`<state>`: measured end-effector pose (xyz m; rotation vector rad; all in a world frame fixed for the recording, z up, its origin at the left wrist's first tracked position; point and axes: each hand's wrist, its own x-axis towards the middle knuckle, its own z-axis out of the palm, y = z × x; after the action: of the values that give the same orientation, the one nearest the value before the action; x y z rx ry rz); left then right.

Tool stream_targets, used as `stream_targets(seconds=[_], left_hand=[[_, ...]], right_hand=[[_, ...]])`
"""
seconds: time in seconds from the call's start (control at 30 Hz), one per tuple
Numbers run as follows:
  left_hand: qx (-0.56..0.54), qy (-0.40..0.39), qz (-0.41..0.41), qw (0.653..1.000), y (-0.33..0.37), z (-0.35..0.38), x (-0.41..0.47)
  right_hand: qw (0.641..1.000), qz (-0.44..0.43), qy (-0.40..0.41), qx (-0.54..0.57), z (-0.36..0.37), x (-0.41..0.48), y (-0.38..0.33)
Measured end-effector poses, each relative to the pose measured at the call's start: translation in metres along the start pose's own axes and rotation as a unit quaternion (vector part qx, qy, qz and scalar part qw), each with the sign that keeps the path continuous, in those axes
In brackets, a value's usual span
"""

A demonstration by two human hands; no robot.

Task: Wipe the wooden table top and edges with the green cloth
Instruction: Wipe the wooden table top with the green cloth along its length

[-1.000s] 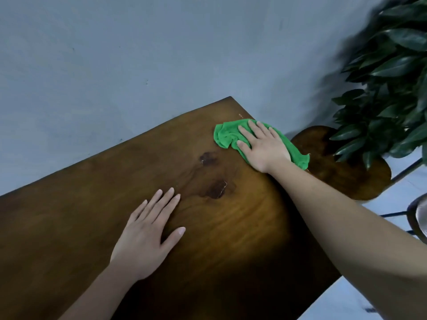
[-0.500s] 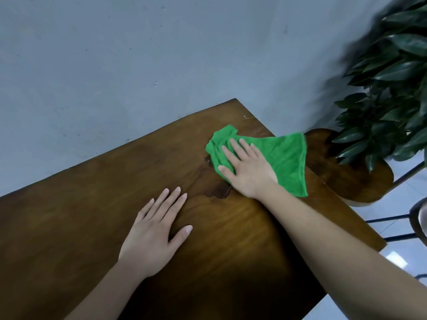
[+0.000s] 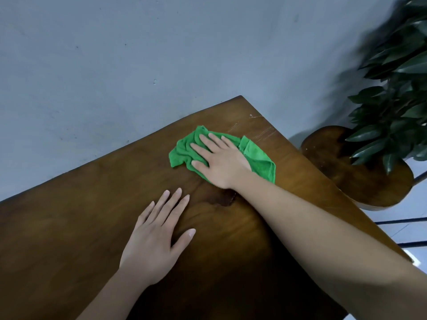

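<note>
Now right hand (image 3: 225,162) flat, pressing green cloth (image 3: 260,159) onto wooden table (image 3: 69,227); left hand (image 3: 154,239) flat, fingers straight.

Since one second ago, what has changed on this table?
The right hand, pressing flat on the green cloth, slid it inward from the right edge of the wooden table, toward the dark knot. The left hand stayed flat on the table.

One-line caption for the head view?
Right hand presses green cloth on wooden table; left hand rests flat nearby.
</note>
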<state>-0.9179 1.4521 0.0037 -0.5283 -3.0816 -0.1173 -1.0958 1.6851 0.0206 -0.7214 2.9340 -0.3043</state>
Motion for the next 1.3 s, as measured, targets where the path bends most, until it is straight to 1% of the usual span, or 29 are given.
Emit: stream_targets(seconds=[0.17, 0.3, 0.43, 0.6, 0.8, 1.13, 1.3], left_hand=[[0.003, 0.005, 0.0, 1.0, -0.001, 0.001, 0.004], [0.012, 0.001, -0.006, 1.0, -0.001, 0.0, 0.007], [0.012, -0.008, -0.014, 1.0, 0.001, -0.002, 0.01], [0.001, -0.014, -0.021, 1.0, 0.001, -0.003, 0.012], [-0.013, -0.029, -0.029, 0.999, 0.002, -0.005, 0.016], [-0.032, -0.044, -0.022, 0.998, 0.005, -0.012, 0.015], [-0.029, -0.054, -0.019, 0.998, 0.005, -0.013, 0.013]], right_hand=[[0.999, 0.046, -0.002, 0.003, -0.018, 0.049, 0.041], [0.997, 0.083, -0.002, 0.008, -0.031, 0.071, 0.077], [0.992, 0.125, 0.012, 0.012, -0.04, 0.074, 0.107], [0.985, 0.168, 0.021, 0.04, -0.043, 0.061, 0.119], [0.971, 0.224, 0.032, 0.08, -0.042, 0.01, 0.12], [0.966, 0.254, 0.047, 0.008, -0.021, -0.127, 0.085], [0.963, 0.264, 0.051, 0.001, -0.009, -0.189, 0.06]])
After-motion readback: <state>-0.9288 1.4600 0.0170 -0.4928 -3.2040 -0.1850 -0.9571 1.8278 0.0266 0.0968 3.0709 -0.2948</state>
